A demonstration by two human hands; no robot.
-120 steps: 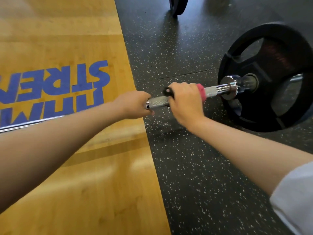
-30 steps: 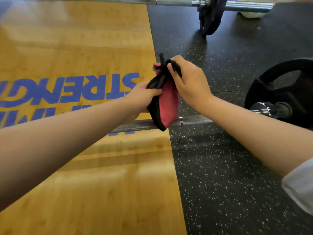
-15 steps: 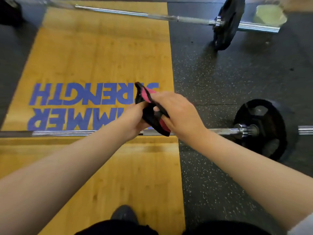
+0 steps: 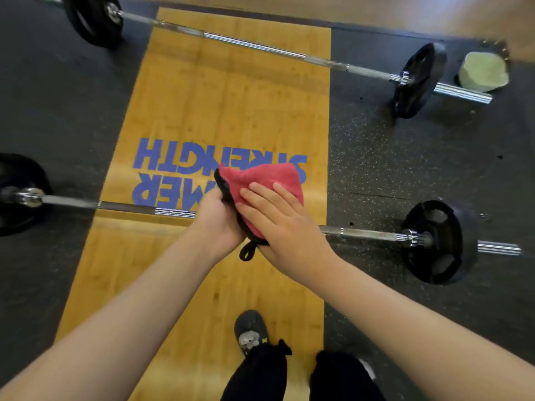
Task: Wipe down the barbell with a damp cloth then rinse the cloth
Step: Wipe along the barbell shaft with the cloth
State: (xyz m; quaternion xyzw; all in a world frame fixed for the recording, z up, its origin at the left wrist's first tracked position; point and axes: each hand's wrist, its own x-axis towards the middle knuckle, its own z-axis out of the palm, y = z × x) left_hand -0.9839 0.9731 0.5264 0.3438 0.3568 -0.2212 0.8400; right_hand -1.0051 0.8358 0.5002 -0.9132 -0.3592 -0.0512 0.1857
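Cloth [image 4: 269, 178] — pink, black-edged — lies under the straight fingers [image 4: 260, 195] of the right hand [image 4: 285, 219], pressed flat on it, while the left hand [image 4: 217, 221] grips its edge at 9 o'clock. Beneath both, the barbell [image 4: 373, 234] lies across the wooden platform [image 4: 231, 105] from 9 to 3 o'clock.

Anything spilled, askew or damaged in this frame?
Nothing stands out. The near barbell and far barbell lie flat; the left hand grips the red cloth with the right hand pressed flat on it; the pale green container beside the far barbell shows no spill around it.
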